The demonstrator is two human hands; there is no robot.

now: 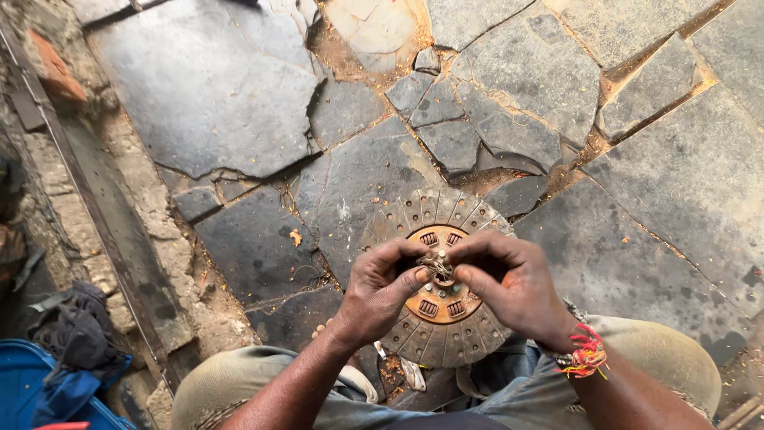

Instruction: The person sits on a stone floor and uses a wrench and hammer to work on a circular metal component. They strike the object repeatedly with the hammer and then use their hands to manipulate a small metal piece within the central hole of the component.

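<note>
Cracked stone paving beneath clutch disc; above its hub, left hand and right hand pinched together on small metal part

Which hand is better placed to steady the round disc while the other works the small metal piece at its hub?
Probably left: the left hand lies lower across the disc, nearer its rim; the right hand pinches from above.

The round, radially grooved grey metal clutch disc had a rust-orange hub; the knotted thread wristband was red and yellow.
</note>
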